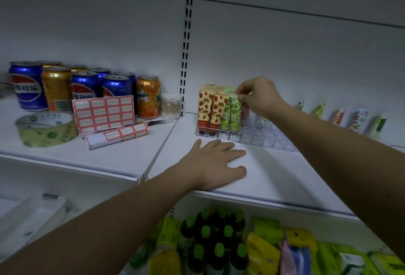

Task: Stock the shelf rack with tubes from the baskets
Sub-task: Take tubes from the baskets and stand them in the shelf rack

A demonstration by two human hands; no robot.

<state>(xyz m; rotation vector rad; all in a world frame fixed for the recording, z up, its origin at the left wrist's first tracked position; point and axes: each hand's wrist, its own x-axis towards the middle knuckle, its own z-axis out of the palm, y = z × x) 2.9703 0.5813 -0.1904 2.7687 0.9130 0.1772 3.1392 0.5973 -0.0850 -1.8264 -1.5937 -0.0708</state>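
the right hand pinched the top of a green tube between thumb and fingertips, the fingers curled down over its upper end; the tube stood upright under the hand, in the clear rack, at the right end of the front row; just to its left stood another green tube, and left of that two strawberry-printed tubes, all upright, caps down, touching side by side; more tube tops showed in a second row right behind them; the compartments to the right of the held tube looked bare, though the hand and wrist hid part of them; the rack sat on the white shelf, near its back; the left hand lay flat on the same shelf in front of the rack, fingers spread and straight, palm down, holding nothing, close to the rack's front edge but not touching it; farther right along the back wall several loose tubes leaned, blurred; on the neighbouring shelf to the left stood soda cans, a tub of cotton swabs, sheets of red-bordered labels and a roll of tape; below, green-capped bottles and yellow-green packets filled the lower shelf.
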